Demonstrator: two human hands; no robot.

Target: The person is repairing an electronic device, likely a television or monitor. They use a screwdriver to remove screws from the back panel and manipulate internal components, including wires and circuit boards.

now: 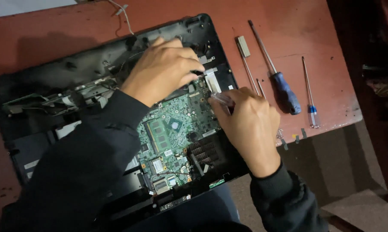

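Observation:
An opened black laptop chassis (39, 141) lies on a reddish table, its green motherboard (177, 124) exposed. My left hand (161, 68) rests on the upper part of the board, fingers curled down near a small metal bracket (207, 60). My right hand (250, 124) grips a screwdriver with a clear handle (222, 99), its tip hidden near the board's upper right corner. A black heatsink grille (207, 152) sits just below my right hand. Dark sleeves cover both arms.
To the right on the table (323, 38) lie a blue-handled screwdriver (286, 92), a thin tool with a grey flat end (244, 47), and a slim driver with a blue band (311, 107). A white cable (124, 15) trails at the top. The table edge drops off at right.

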